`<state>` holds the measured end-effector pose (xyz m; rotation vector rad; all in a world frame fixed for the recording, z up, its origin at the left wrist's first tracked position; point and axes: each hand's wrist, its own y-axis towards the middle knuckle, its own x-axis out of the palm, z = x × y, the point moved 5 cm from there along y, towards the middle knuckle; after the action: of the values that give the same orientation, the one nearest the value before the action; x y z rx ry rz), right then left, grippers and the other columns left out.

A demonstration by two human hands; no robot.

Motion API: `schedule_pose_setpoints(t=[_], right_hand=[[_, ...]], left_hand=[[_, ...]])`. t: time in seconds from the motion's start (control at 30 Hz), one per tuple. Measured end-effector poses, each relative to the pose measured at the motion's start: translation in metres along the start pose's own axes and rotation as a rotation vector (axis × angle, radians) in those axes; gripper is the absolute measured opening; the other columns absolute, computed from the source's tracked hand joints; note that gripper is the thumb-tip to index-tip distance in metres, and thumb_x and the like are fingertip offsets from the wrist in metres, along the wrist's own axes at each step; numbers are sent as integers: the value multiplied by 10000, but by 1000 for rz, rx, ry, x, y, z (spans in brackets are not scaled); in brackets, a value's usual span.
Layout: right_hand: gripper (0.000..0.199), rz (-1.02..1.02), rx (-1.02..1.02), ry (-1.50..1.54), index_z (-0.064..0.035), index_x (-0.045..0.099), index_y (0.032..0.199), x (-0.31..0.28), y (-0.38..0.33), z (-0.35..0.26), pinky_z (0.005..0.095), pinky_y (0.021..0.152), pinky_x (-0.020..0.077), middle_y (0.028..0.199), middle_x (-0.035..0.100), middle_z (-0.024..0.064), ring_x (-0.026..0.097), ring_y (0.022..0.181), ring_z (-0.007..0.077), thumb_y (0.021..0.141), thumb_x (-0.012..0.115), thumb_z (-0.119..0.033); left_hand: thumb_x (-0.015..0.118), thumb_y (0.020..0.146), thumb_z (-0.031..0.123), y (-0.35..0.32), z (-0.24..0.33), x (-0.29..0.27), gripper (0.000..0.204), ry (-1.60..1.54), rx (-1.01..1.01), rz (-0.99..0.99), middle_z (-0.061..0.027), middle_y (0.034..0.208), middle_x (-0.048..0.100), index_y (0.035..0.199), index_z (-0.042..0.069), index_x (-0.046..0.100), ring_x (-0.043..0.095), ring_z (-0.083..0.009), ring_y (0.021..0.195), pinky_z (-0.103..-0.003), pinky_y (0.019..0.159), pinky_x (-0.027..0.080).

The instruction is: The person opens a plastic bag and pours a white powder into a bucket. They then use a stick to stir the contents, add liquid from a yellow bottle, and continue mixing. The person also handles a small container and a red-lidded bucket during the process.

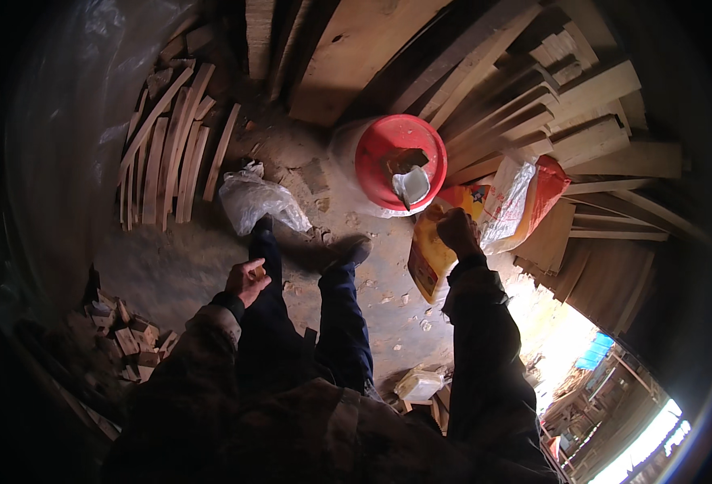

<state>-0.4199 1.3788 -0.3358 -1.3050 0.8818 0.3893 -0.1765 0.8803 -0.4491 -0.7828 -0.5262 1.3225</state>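
My left hand point(247, 282) is curled in front of my left leg, with a small orange-tan object point(258, 273) between thumb and fingers; its kind is too small to make out. My right hand point(457, 232) is closed in a fist at the upper edge of a yellow and red printed plastic bag point(425, 256), which hangs below and to the left of it. Just beyond stands a pale bucket with a red lid point(378, 173). On that lid lie a whitish piece point(411, 185) and something dark. A red and white sack point(525, 206) stands to the right of the fist.
A crumpled clear plastic bag point(263, 198) lies by my left foot. Wooden strips point(166, 161) are stacked at the far left, and many boards point(590, 145) at the far right. Wood offcuts point(134, 339) heap at the near left. Bright light enters at the lower right.
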Motion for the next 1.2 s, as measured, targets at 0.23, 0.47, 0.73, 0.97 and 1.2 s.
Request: schedule_pose_setpoints(t=[0.23, 0.47, 0.73, 0.97, 1.2], right_hand=[[425, 47, -3, -50, -2, 805, 1051, -9, 8, -13, 567, 999, 545, 1138, 740, 324, 701, 1152, 505, 948, 641, -380], [610, -83, 42, -119, 15, 744, 1214, -3, 19, -7, 567, 1069, 515, 1265, 709, 336, 660, 1252, 498, 952, 684, -532], [615, -139, 58, -161, 13, 747, 1236, -1, 30, 0, 551, 1095, 508, 1308, 700, 330, 655, 1286, 481, 948, 697, -529], [659, -179, 45, -202, 17, 740, 1247, -6, 41, -2, 550, 1092, 511, 1314, 702, 326, 661, 1286, 473, 909, 759, -549], [358, -64, -25, -189, 26, 773, 954, -10, 42, -7, 533, 937, 568, 1020, 746, 331, 735, 1067, 484, 867, 731, -319]], left_hand=[[740, 988, 76, -3, -11, -19, 572, -216, -136, 97, -14, 953, 656, 1526, 7, 557, 610, -86, 718, -268, 618, 525], [773, 981, 121, -4, -37, -27, 701, -293, -201, 155, -57, 1050, 645, 1591, 12, 444, 584, -98, 748, -261, 625, 541], [793, 981, 167, -7, -37, -25, 679, -304, -206, 192, -69, 1072, 661, 1549, -16, 470, 604, -99, 754, -267, 625, 543], [750, 1024, 237, -3, -28, -25, 658, -239, -212, 193, -87, 1013, 662, 1554, -25, 463, 592, -134, 624, -301, 544, 483], [720, 1029, 308, 0, -42, -21, 603, -307, -239, 227, -120, 1045, 692, 1483, -41, 529, 614, -172, 642, -318, 574, 547]])
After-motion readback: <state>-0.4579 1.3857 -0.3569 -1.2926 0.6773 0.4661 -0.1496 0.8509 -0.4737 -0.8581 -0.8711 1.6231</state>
